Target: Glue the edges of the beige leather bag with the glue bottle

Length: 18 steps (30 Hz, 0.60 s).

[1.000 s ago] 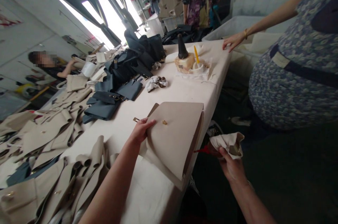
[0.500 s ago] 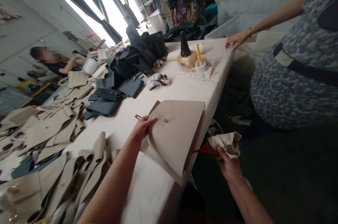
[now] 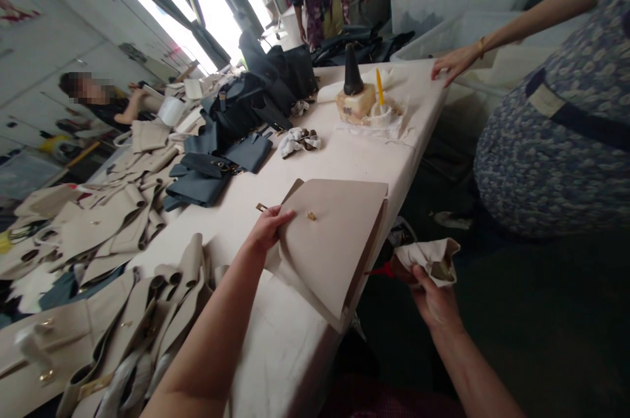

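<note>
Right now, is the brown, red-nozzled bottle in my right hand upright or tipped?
Tipped: the bottle is sideways, red nozzle pointing toward the beige panel.

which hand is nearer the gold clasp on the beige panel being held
Left. The left hand grips the beige panel just left of the gold clasp. The right hand is farther off, lower right, past the table edge, holding a cloth-wrapped container.

Left fingers point(image 3: 284, 216) hold beige material point(image 3: 339, 231), right fingers point(image 3: 423, 277) a red-tipped bottle point(image 3: 401, 271).
</note>
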Motion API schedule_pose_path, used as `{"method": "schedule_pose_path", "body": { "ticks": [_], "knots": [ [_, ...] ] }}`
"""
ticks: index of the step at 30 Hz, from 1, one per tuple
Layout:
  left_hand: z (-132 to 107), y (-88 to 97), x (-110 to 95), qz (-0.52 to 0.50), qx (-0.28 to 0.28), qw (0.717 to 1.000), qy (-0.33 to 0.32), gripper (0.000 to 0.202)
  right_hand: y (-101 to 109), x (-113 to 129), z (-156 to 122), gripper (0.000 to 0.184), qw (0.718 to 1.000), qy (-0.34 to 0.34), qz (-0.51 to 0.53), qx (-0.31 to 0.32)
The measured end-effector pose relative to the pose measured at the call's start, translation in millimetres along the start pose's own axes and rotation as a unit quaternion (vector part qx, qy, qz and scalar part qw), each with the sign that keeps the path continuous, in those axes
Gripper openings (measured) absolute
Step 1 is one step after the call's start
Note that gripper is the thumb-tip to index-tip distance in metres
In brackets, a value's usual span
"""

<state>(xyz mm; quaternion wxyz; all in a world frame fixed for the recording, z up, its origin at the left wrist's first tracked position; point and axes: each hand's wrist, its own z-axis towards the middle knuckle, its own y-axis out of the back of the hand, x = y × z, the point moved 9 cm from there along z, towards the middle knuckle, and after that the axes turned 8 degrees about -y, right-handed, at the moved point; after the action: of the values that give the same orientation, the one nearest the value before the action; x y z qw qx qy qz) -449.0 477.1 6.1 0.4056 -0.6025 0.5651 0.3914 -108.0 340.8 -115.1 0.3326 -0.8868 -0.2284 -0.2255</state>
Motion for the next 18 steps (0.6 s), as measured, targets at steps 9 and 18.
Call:
{"method": "schedule_pose_path", "body": {
  "ticks": [9, 18],
  "knots": [
    [-2.6, -0.7, -1.4, 0.000, 0.005, 1.000, 0.002, 0.038, 5.3, -23.4, -11.0, 0.060, 0.999, -0.037, -0.014, 0.008],
    [-8.8, -7.1, -12.6, 0.010, 0.039, 0.999, 0.010, 0.043, 5.4, -32.2, -13.9, 0.058, 0.998, -0.042, -0.042, 0.029]
  ]
}}
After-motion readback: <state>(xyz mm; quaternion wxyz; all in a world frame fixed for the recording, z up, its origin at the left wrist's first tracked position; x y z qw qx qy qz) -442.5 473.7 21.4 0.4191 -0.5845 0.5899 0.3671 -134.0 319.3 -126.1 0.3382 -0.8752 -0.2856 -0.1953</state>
